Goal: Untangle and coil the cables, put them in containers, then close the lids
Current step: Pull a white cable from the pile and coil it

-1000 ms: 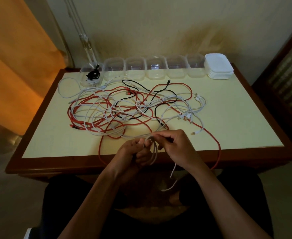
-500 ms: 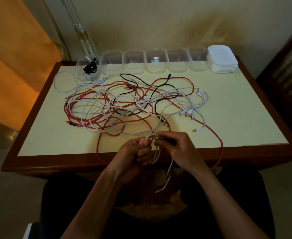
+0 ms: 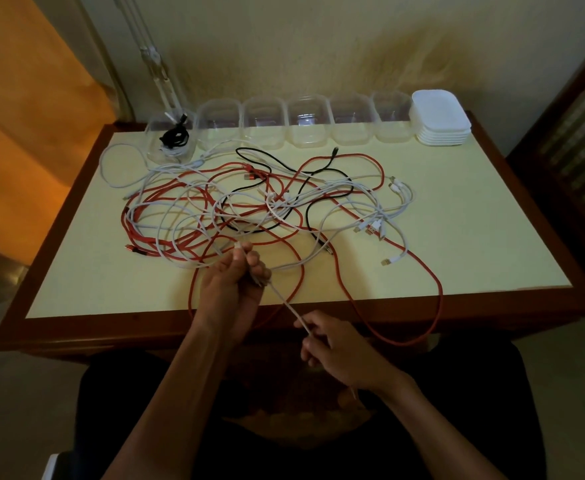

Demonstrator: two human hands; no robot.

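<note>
Fingers of the left hand [image 3: 232, 282] are curled around a white cable [image 3: 286, 304], which is gripped above the near part of the bench [image 3: 474, 244], with one white connector end seen standing up above the thumb. From that grip the white cable is stretched taut, down and to the right, to the right hand [image 3: 332, 348], where it is pinched between thumb and curled fingers just off the bench's front edge. A slack length of the same cable is seen trailing below the right wrist. Behind the hands, a tangle of cables [image 3: 249, 209] in red, white and black is spread over the middle of the bench, and one long red cable [image 3: 436, 282] is looped over the front edge on the right. Along the far edge a row of six clear containers [image 3: 308, 121] is lined up side by side, all without lids. In the leftmost container [image 3: 171, 140] a coiled black cable [image 3: 175, 136] is held, with something white under it that cannot be made out; the other five appear empty. Just beside the right end of the row, a stack of white lids [image 3: 440, 117] is set.
</note>
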